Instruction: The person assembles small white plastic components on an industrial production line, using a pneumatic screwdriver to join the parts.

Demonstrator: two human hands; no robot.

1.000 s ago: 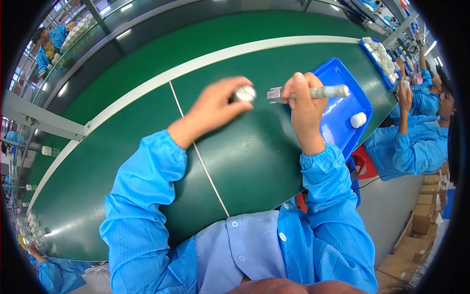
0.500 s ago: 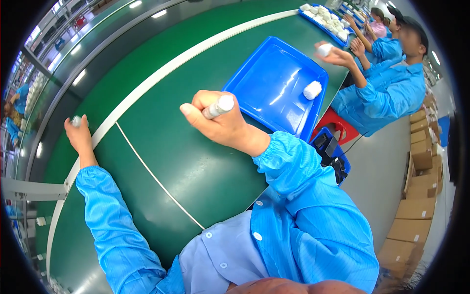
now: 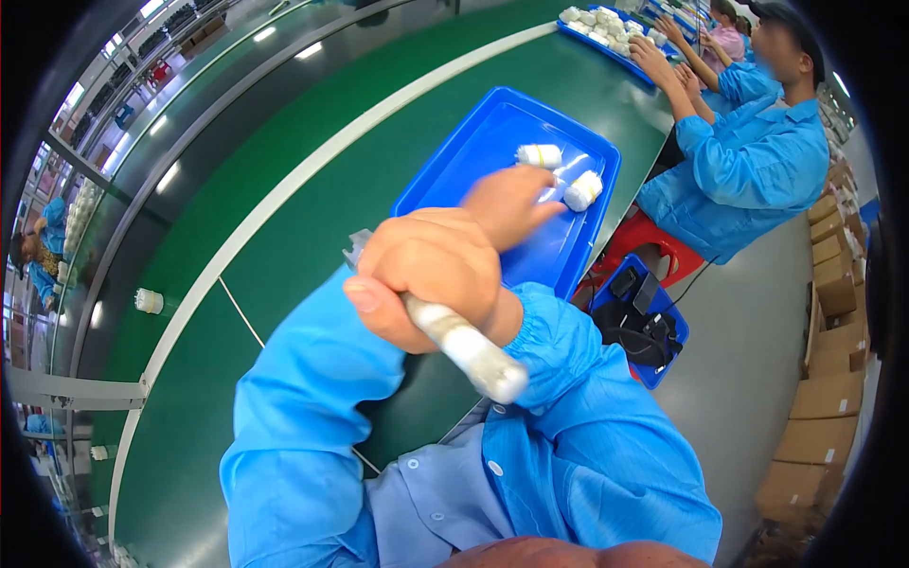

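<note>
My right hand (image 3: 431, 270) is closed around a long white roll (image 3: 473, 355), which slants down to the right toward my chest. Clear plastic (image 3: 358, 244) sticks out at the other side of that fist. My left arm passes beneath the right hand, and my left hand (image 3: 511, 204) reaches over the blue tray (image 3: 431, 180), smeared by motion, its fingers apart. In the tray, just beyond its fingertips, lie a short white roll (image 3: 538, 156) with a yellowish band and a second short white roll (image 3: 582, 190).
Another white roll (image 3: 149, 301) lies on the green conveyor belt at left. A co-worker (image 3: 753, 180) in blue sits at right by a tray of white rolls (image 3: 606, 30). A blue bin (image 3: 644, 322) with black items stands by a red stool (image 3: 653, 248). Cardboard boxes (image 3: 824, 417) line the right.
My left hand has swung from the belt at far left to the tray, where a second short roll now lies. My right hand has turned, tilting the long roll toward me.
</note>
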